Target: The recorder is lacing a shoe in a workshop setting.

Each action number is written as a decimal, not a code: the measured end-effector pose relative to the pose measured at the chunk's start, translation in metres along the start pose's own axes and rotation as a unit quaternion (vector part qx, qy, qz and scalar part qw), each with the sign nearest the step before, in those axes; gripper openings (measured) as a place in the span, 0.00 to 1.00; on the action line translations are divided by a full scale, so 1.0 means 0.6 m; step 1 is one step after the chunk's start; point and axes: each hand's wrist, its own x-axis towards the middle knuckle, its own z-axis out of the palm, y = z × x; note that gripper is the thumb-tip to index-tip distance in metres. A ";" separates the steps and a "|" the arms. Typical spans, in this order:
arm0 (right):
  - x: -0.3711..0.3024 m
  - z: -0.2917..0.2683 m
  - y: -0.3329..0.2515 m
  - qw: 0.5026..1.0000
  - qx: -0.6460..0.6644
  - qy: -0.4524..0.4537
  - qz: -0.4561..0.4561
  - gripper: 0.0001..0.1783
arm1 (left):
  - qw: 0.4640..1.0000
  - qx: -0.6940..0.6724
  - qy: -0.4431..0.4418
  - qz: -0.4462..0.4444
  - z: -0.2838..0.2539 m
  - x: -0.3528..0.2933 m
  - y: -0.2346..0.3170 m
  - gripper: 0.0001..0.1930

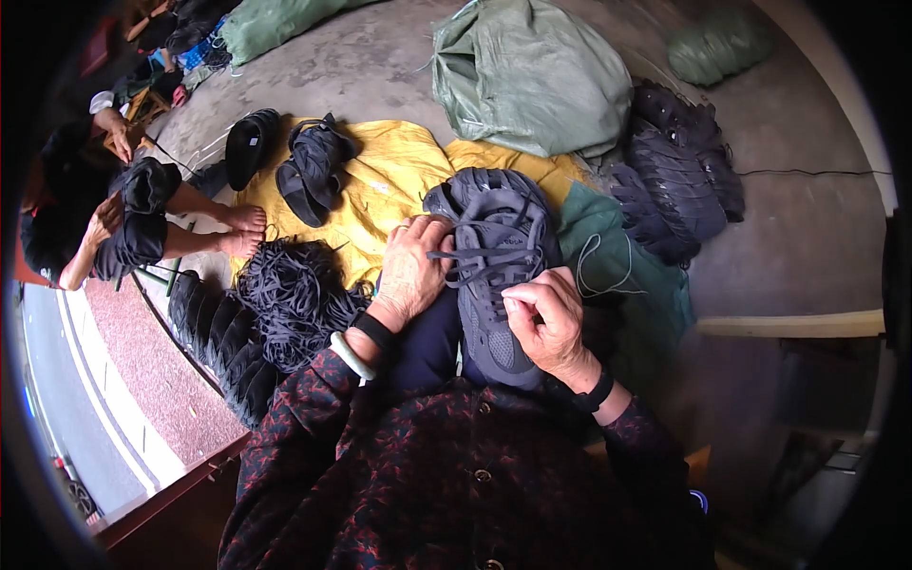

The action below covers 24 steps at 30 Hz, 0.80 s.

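A dark grey sneaker rests on my lap, its toe toward me. Dark laces run through its upper eyelets, with loops lying across the tongue. My left hand is closed around the shoe's left side, fingertips partly hidden beside the laces. Against the right side, near the lower eyelets, my right hand has its fingers curled in and its thumb pressed to them. Whatever lies in that pinch, perhaps a lace end, is too small to make out. Another dark shoe piece shows just beyond the sneaker.
A heap of dark laces lies left of me, beside stacked dark shoe uppers. More uppers are piled at right. Yellow sheeting covers the floor ahead, before a green sack. A barefoot person sits at left.
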 end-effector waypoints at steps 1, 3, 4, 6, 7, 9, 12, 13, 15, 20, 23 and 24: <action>-0.005 -0.007 -0.004 1.000 0.005 0.000 -0.010 0.11 | 1.000 0.004 0.004 0.000 0.001 -0.003 0.000 0.11; -0.018 -0.014 -0.009 1.000 -0.004 -0.007 -0.006 0.11 | 1.000 0.005 0.013 -0.008 0.002 -0.010 0.001 0.10; -0.026 -0.016 -0.010 1.000 -0.012 -0.014 -0.005 0.10 | 1.000 0.001 0.015 -0.008 0.004 -0.012 -0.001 0.10; -0.042 -0.019 -0.013 1.000 -0.014 -0.016 0.021 0.10 | 1.000 -0.008 0.009 -0.002 0.004 -0.012 -0.003 0.10; -0.049 -0.019 -0.015 0.998 -0.008 0.002 0.059 0.09 | 1.000 0.002 0.003 0.002 0.001 -0.011 -0.004 0.10; -0.062 -0.020 -0.016 0.990 0.009 0.035 0.134 0.07 | 1.000 0.017 -0.006 0.000 -0.009 -0.008 0.007 0.10; -0.081 -0.022 -0.006 0.965 0.052 0.052 0.252 0.05 | 1.000 0.016 0.001 0.000 -0.009 -0.012 0.005 0.10; -0.092 -0.018 0.006 0.953 0.053 0.058 0.293 0.08 | 1.000 0.028 -0.002 -0.004 -0.008 -0.013 0.005 0.11; -0.109 -0.014 0.025 0.917 0.094 0.055 0.384 0.21 | 0.999 0.032 -0.002 0.015 -0.005 -0.012 0.005 0.11; -0.103 -0.020 0.053 0.885 0.164 0.002 0.437 0.39 | 0.996 0.053 0.002 0.067 -0.006 -0.011 -0.005 0.11; -0.083 -0.026 0.061 0.864 0.208 0.021 0.459 0.39 | 0.995 0.073 -0.009 0.063 -0.008 -0.014 -0.011 0.12; -0.088 -0.024 0.081 0.847 0.209 0.019 0.488 0.36 | 0.994 0.085 -0.014 0.066 -0.009 -0.012 -0.009 0.12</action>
